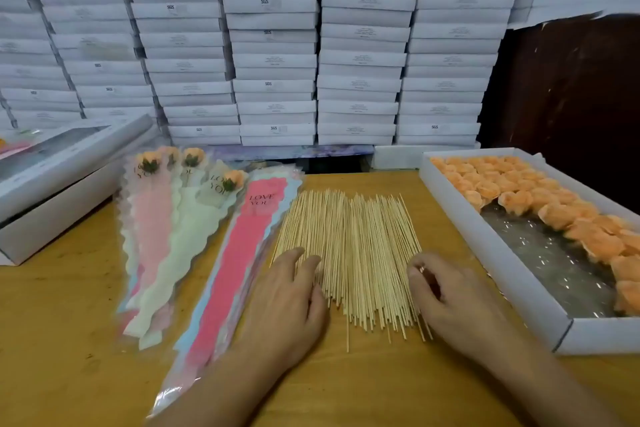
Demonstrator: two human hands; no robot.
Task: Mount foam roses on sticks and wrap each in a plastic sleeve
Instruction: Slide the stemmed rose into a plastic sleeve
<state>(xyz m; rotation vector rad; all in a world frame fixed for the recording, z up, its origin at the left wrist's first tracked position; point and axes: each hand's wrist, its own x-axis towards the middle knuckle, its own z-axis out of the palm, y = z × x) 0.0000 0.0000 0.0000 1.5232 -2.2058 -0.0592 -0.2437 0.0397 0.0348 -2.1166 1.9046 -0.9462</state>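
Roses (540,198), orange foam ones, sat packed in the white tray (498,274) at our three o'clock, filling its far end and right side. Sticks (349,253) lay fanned on the wooden table (62,340) dead ahead at twelve. Our left hand (291,302) lay flat, fingers spread, on the sticks' left edge. Our right hand (450,295) curled at their right edge, fingertips pinched together; whether on a stick, we couldn't tell. Sleeves (239,253) lay stacked at ten o'clock, wrapped roses (162,211) beyond them. White boxes (277,45) were stacked behind.
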